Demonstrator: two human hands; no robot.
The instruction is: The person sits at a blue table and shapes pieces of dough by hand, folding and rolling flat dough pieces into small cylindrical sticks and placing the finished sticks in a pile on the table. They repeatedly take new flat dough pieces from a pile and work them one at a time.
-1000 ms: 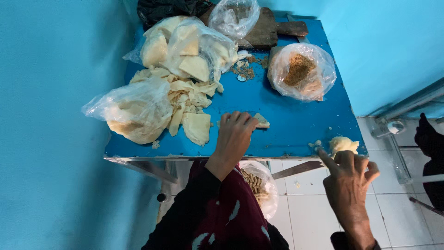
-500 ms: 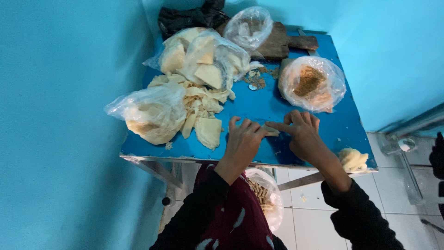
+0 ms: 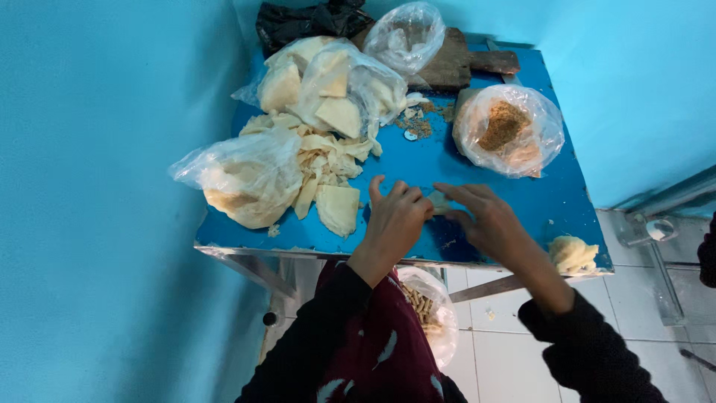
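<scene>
Your left hand (image 3: pixel 394 220) and right hand (image 3: pixel 488 220) meet over small pale wrapper piece (image 3: pixel 438 201), fingertips pinched on it from both sides, near front of blue table (image 3: pixel 552 201). Risk: thin piece may tear if you pull apart too hard. Dough lump (image 3: pixel 573 255) sits at table's right front corner; your sleeve could knock it off. Farther back, bag of brown filling (image 3: pixel 509 128) lies open, could spill. Since half second ago: hands almost same place, view only shifted.
</scene>
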